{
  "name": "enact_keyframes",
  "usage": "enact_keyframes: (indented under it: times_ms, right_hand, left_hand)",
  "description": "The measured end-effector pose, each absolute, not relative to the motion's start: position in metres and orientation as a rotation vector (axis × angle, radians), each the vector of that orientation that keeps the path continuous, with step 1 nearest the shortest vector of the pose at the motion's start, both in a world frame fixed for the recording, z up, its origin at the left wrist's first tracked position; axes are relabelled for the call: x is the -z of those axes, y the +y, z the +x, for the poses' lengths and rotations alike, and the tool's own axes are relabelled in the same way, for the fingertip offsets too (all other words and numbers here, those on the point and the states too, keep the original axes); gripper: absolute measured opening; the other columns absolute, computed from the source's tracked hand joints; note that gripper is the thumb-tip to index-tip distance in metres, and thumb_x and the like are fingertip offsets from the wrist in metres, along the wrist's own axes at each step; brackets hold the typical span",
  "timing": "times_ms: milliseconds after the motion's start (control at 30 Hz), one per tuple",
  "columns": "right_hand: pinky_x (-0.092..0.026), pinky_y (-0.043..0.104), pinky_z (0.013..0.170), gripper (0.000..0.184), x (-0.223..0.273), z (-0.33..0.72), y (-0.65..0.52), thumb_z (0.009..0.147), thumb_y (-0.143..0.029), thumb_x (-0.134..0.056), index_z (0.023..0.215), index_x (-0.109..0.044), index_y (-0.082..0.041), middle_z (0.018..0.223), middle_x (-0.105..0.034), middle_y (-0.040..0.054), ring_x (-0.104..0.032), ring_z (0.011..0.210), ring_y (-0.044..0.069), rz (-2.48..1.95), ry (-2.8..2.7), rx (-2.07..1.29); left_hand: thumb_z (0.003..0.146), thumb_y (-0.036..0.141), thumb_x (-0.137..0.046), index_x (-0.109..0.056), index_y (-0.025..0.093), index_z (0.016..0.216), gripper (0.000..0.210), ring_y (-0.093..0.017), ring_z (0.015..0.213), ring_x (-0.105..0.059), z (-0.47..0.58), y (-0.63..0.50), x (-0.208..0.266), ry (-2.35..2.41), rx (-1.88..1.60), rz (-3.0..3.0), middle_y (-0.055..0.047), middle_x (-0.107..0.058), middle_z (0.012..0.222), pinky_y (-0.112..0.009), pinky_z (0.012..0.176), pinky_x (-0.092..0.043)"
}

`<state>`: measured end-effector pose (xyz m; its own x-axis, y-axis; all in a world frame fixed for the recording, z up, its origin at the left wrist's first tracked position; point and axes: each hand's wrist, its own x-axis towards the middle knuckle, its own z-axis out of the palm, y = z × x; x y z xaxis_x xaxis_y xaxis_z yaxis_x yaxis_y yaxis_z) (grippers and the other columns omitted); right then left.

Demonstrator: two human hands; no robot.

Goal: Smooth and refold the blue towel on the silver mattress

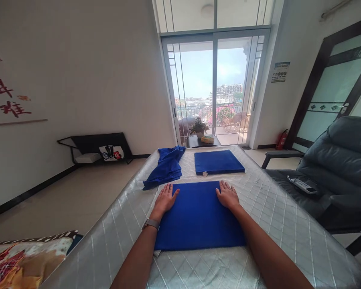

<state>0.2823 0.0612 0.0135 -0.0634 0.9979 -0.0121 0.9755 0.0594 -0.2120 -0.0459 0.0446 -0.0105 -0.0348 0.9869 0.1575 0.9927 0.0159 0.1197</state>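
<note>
A blue cloth folded into a flat rectangle [200, 218] lies in front of me on the quilted, silvery bed cover [117, 235]. My left hand [166, 198] rests flat at its far left corner, fingers stretched out; a wristband circles that wrist. At the far right corner my right hand [228, 194] lies flat too, its fingers extended. Beyond them is a second neatly folded blue cloth [219, 161] with a small white tag on its near edge. To the left of that, a crumpled blue cloth [167, 165] lies loosely bunched.
A dark reclining chair [343, 160] stands close on the right, a power strip [302, 185] on its seat. Past the bed's far end is a small table [195, 141] with a potted plant [199, 127]. Patterned fabrics [30, 261] are piled low at left.
</note>
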Motion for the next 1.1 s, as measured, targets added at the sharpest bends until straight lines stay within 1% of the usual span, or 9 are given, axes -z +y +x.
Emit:
enact_keyframes:
  times_ms: [233, 400, 567, 667, 733, 800, 933, 1033, 1100]
  right_hand:
    - [-0.007, 0.040, 0.123, 0.068, -0.011, 0.282, 0.063, 0.100, -0.044, -0.019, 0.160, -0.017, -0.012, 0.167, -0.015, 0.0037, -0.012, 0.153, 0.019, -2.081, -2.216, -0.181]
    - [-0.011, 0.038, 0.122, 0.066, -0.014, 0.284, 0.061, 0.100, -0.042, -0.021, 0.158, -0.026, -0.011, 0.165, -0.023, 0.0052, -0.018, 0.151, 0.019, -2.037, -2.191, -0.141]
    - [-0.013, 0.036, 0.122, 0.062, -0.020, 0.284, 0.056, 0.100, -0.037, -0.023, 0.156, -0.032, -0.011, 0.163, -0.029, 0.0059, -0.023, 0.150, 0.020, -1.996, -2.180, -0.102]
    - [-0.013, 0.037, 0.122, 0.061, -0.025, 0.283, 0.052, 0.101, -0.036, -0.024, 0.156, -0.033, -0.012, 0.163, -0.029, 0.0061, -0.022, 0.150, 0.020, -1.955, -2.202, -0.076]
    - [-0.013, 0.038, 0.122, 0.061, -0.027, 0.282, 0.048, 0.101, -0.036, -0.024, 0.156, -0.032, -0.011, 0.163, -0.027, 0.0066, -0.021, 0.151, 0.021, -1.939, -2.219, -0.080]
    - [-0.013, 0.039, 0.122, 0.062, -0.029, 0.281, 0.046, 0.102, -0.038, -0.024, 0.157, -0.029, -0.010, 0.164, -0.024, 0.0069, -0.018, 0.152, 0.022, -1.931, -2.248, -0.104]
    - [-0.010, 0.040, 0.123, 0.065, -0.026, 0.282, 0.043, 0.102, -0.042, -0.023, 0.159, -0.022, -0.011, 0.166, -0.017, 0.0062, -0.013, 0.153, 0.022, -1.954, -2.284, -0.194]
    - [-0.009, 0.039, 0.123, 0.066, -0.022, 0.284, 0.044, 0.103, -0.044, -0.022, 0.159, -0.022, -0.010, 0.166, -0.017, 0.0065, -0.014, 0.153, 0.022, -1.987, -2.277, -0.256]
    - [-0.008, 0.039, 0.123, 0.066, -0.020, 0.285, 0.045, 0.103, -0.045, -0.021, 0.159, -0.021, -0.010, 0.166, -0.017, 0.0067, -0.015, 0.152, 0.022, -1.991, -2.270, -0.274]
  left_hand:
    - [0.100, 0.064, -0.016, -0.034, 0.004, 0.152, 0.082, -0.029, 0.149, -0.027, -0.046, 0.047, 0.013, -2.201, 0.376, -2.200, -0.022, -0.029, 0.159, -0.046, 0.121, -0.024]
    - [0.099, 0.065, -0.016, -0.031, 0.000, 0.153, 0.085, -0.030, 0.150, -0.026, -0.048, 0.049, 0.010, -2.300, 0.362, -2.160, -0.023, -0.026, 0.160, -0.044, 0.122, -0.022]
    - [0.099, 0.064, -0.016, -0.034, 0.003, 0.153, 0.082, -0.030, 0.149, -0.029, -0.055, 0.049, 0.010, -2.324, 0.368, -2.112, -0.022, -0.031, 0.159, -0.047, 0.120, -0.025]
    - [0.099, 0.064, -0.016, -0.037, 0.002, 0.150, 0.083, -0.030, 0.147, -0.032, -0.057, 0.047, 0.007, -2.328, 0.357, -2.075, -0.023, -0.036, 0.157, -0.046, 0.120, -0.026]
    - [0.100, 0.062, -0.018, -0.040, 0.001, 0.149, 0.081, -0.031, 0.146, -0.035, -0.056, 0.045, 0.001, -2.300, 0.374, -2.039, -0.023, -0.038, 0.156, -0.045, 0.120, -0.027]
    - [0.101, 0.059, -0.021, -0.044, 0.003, 0.147, 0.076, -0.031, 0.144, -0.038, -0.051, 0.040, -0.007, -2.233, 0.415, -2.020, -0.022, -0.042, 0.154, -0.045, 0.119, -0.029]
    - [0.102, 0.046, -0.030, -0.052, 0.011, 0.142, 0.057, -0.027, 0.139, -0.046, -0.021, 0.020, -0.027, -2.021, 0.516, -2.124, -0.014, -0.053, 0.148, -0.041, 0.116, -0.035]
    - [0.101, 0.037, -0.036, -0.060, 0.018, 0.135, 0.046, -0.024, 0.127, -0.057, 0.019, -0.001, -0.038, -1.845, 0.580, -2.319, -0.010, -0.062, 0.138, -0.038, 0.110, -0.042]
    - [0.101, 0.036, -0.037, -0.063, 0.022, 0.130, 0.042, -0.023, 0.121, -0.061, 0.051, -0.013, -0.041, -1.715, 0.628, -2.468, -0.008, -0.066, 0.131, -0.038, 0.107, -0.045]
